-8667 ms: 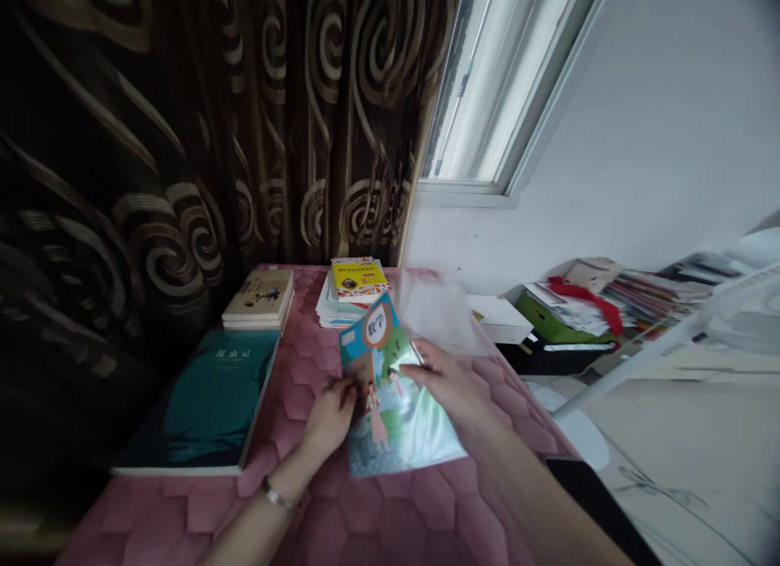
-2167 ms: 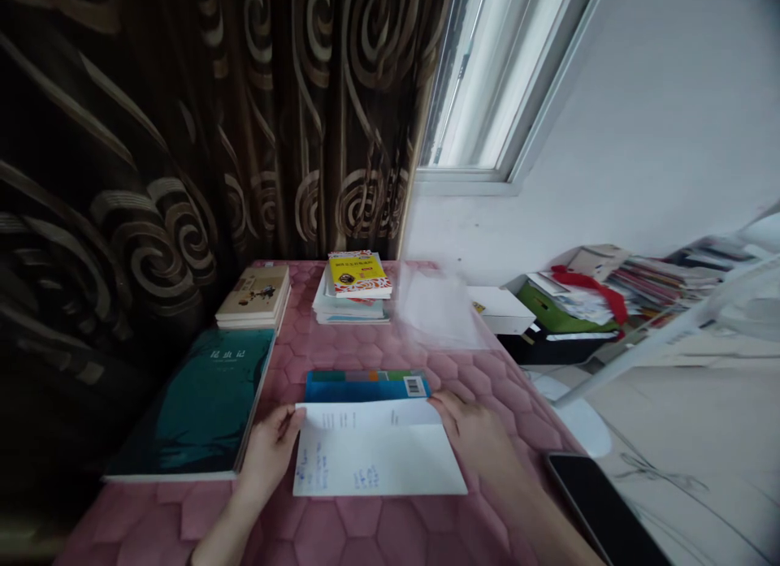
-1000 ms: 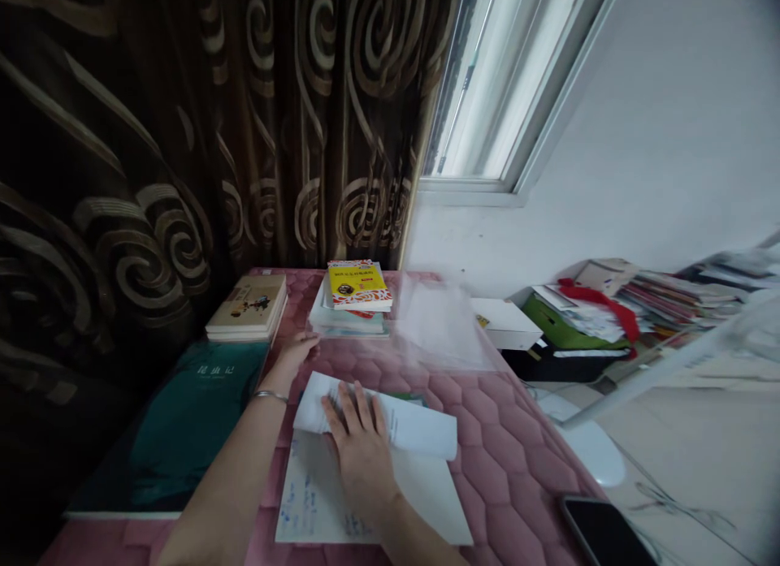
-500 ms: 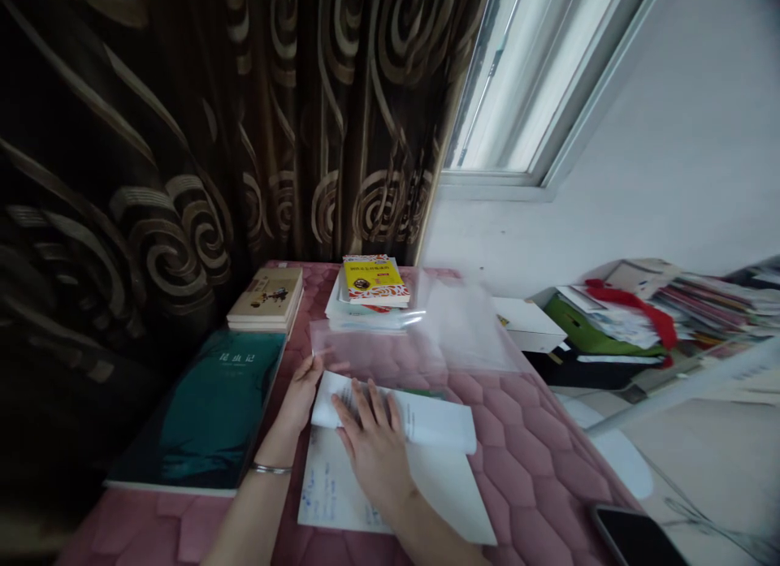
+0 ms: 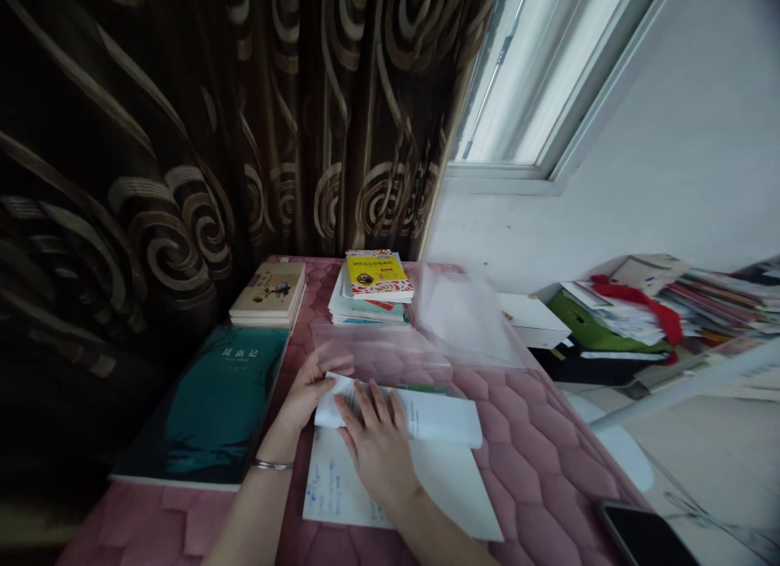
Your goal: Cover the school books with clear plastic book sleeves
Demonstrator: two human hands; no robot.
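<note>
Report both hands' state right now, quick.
Left hand: partly curled by the open booklet's corner and clear plastic; whether it grips either cannot be told.
Right hand: open, spread over the booklet's curled page.

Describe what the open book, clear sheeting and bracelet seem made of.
Open book: matte paper, bending white pages with print. Clear sheeting: probably thin, hazy plastic; the pink cover shows through. Bracelet: likely polished metal, silvery and shiny.
</note>
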